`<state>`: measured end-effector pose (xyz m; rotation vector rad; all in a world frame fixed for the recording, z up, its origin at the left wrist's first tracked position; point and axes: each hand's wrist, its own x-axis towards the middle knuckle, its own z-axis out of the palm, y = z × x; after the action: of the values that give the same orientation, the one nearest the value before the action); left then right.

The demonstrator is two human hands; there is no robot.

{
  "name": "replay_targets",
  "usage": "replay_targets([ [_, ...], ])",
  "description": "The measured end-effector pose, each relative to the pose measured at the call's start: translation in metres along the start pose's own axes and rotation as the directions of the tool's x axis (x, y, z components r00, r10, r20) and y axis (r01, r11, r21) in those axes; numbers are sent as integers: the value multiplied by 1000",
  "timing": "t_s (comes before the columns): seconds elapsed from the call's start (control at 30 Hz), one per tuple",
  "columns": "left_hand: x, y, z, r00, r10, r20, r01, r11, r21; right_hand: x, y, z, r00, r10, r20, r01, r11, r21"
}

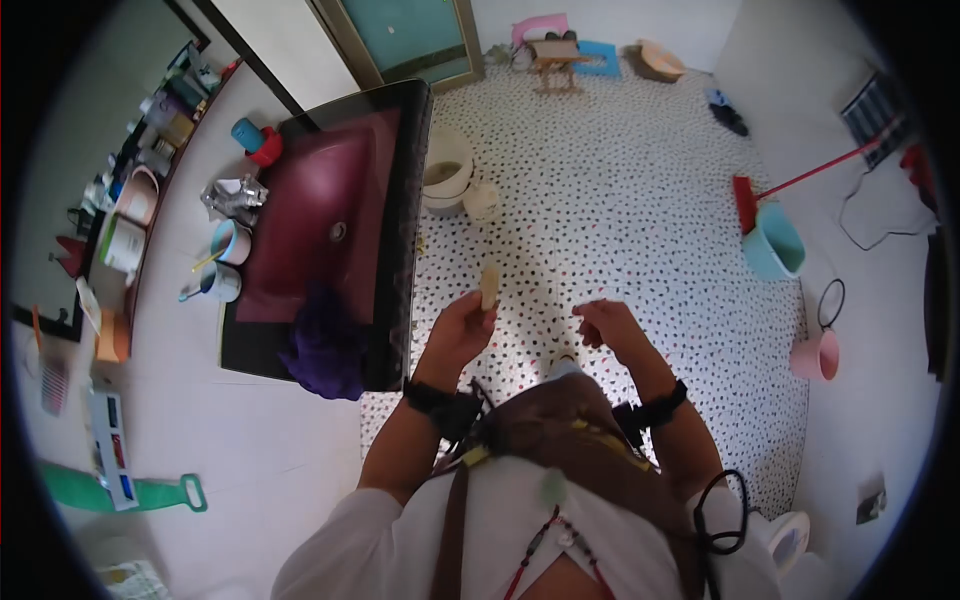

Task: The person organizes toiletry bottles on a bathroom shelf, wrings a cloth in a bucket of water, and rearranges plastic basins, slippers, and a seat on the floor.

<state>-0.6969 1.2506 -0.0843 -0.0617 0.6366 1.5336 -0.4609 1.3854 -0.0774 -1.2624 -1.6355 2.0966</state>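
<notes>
My left hand (462, 328) is closed around the lower end of a small, flat, pale yellow piece (489, 286), which stands upright above the fingers. I cannot make out its exact kind. Level with it, to the right over the speckled floor (600, 200), my right hand (612, 328) has its fingers curled in, and no object shows in it. To the left of my left hand is the dark counter (398, 230) with a maroon sink basin (300, 235). A bunched purple cloth (325, 350) hangs over its near edge.
Cups with toothbrushes (222, 280) stand behind the basin. A white bucket (446, 165) is on the floor by the counter. Along the right wall are a turquoise bin (773, 245), a red broom (745, 205) and a pink bucket (815, 356). A wooden stool (555, 52) stands far back.
</notes>
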Motion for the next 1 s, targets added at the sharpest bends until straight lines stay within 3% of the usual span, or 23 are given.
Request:
replay_targets([
  [0.07, 41, 15, 22, 999, -27, -46, 25, 999, -37, 29, -24, -12, 999, 18, 48, -20, 999, 35],
  [0.13, 71, 27, 49, 998, 37, 45, -39, 998, 46, 61, -60, -20, 991, 23, 129, -30, 998, 54],
  [0.2, 97, 40, 66, 991, 135, 16, -136, 988, 74, 96, -82, -30, 984, 47, 171, -48, 999, 0],
  [0.27, 111, 60, 81, 980, 176, -88, -121, 891, 437, 127, -104, -36, 988, 25, 149, -22, 999, -24],
  [0.33, 133, 78, 79, 962, 202, -183, -80, 851, 519, 161, -118, -43, 982, 49, 181, -42, 998, -38],
  [0.4, 158, 95, 73, 947, 212, -241, -73, 873, 482, 194, -119, -49, 988, 50, 144, -51, 999, 4],
  [0.53, 212, 139, 65, 950, 247, -191, -122, 857, 500, 241, -136, -44, 985, 110, 135, -117, 992, 41],
  [0.6, 222, 156, 72, 953, 264, -151, -115, 774, 623, 260, -149, -37, 972, 87, 218, -115, 986, 119],
  [0.7, 224, 168, 78, 937, 322, -137, -160, 743, 650, 283, -169, -16, 931, 102, 350, -140, 986, 85],
  [0.77, 211, 170, 76, 924, 354, -146, -173, 726, 665, 306, -180, 0, 865, 74, 495, -94, 995, 16],
  [0.87, 177, 150, 62, 816, 482, -319, -181, 737, 652, 326, -195, 38, 764, 134, 631, 29, 970, -242],
  [0.93, 142, 126, 57, 692, 573, -440, -234, 754, 613, 330, -191, 64, 624, 200, 756, 91, 941, -324],
  [1.0, 113, 89, 49, 558, 600, -574, -297, 789, 537, 324, -180, 90, 420, 314, 852, 244, 865, -439],
])
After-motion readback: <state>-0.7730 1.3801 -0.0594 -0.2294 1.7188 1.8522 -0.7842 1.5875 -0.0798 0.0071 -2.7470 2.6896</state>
